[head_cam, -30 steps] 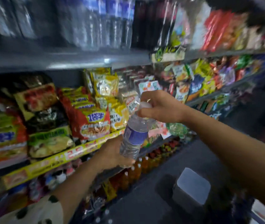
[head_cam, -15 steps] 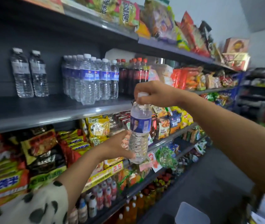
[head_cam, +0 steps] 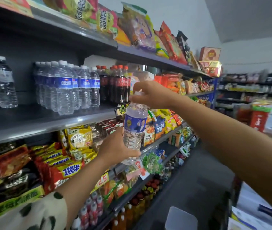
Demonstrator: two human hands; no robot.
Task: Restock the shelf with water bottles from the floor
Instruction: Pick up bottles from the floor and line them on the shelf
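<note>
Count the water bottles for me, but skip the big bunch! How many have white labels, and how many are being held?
White-label bottles on the shelf: 2
Blue-label bottle, held by the left hand and right hand: 1
Total: 3

Both arms extend forward from the lower frame edge. The left hand [head_cam: 117, 151] is lower, fingers curled, thumb pointing right; its forearm rises from a spotted sleeve [head_cam: 32, 213]. The right hand [head_cam: 152, 95] is higher, palm down, fingertips pinched together at its left side; its forearm is bare.
</note>
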